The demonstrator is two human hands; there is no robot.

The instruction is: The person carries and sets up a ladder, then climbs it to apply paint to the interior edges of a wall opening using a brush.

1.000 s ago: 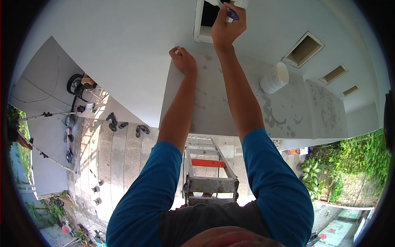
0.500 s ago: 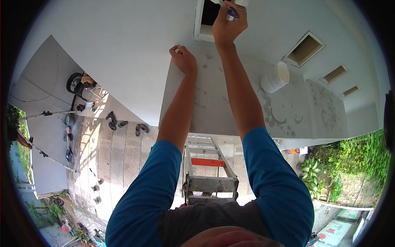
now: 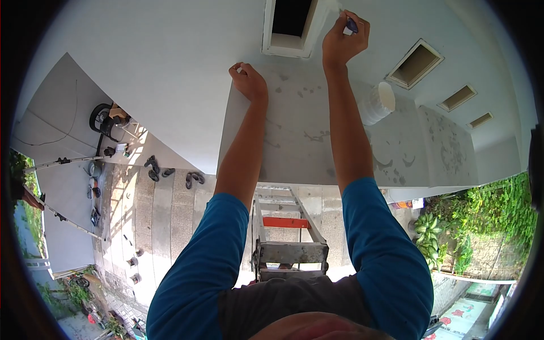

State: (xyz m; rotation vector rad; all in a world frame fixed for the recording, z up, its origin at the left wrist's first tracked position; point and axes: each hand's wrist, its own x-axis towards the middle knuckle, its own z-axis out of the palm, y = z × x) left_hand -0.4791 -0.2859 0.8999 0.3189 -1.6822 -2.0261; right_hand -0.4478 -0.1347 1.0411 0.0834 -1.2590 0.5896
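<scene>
My right hand (image 3: pixel 344 42) is closed around a paintbrush (image 3: pixel 352 25) with a dark blue handle. Its pale tip meets the light wall just right of the white-framed opening (image 3: pixel 290 48). Left of that opening, my left hand (image 3: pixel 249 82) is curled shut at the edge of the grey ledge (image 3: pixel 294 136). A small whitish bit shows between its fingers, too small to name. On the ledge, to the right of my right forearm, stands a white ribbed tub (image 3: pixel 378 105); its contents cannot be made out.
Below me is a metal stepladder (image 3: pixel 292 252) with a red rung. Smaller framed openings, one of them a vent (image 3: pixel 416 63), line the wall at right. Far below lie paving, several sandals (image 3: pixel 153 168) and a wheel (image 3: pixel 100 117). Green plants (image 3: pixel 487 221) grow at right.
My right hand has moved right with the paintbrush, from over the opening's frame to the wall beside it. My left hand has stayed almost in place.
</scene>
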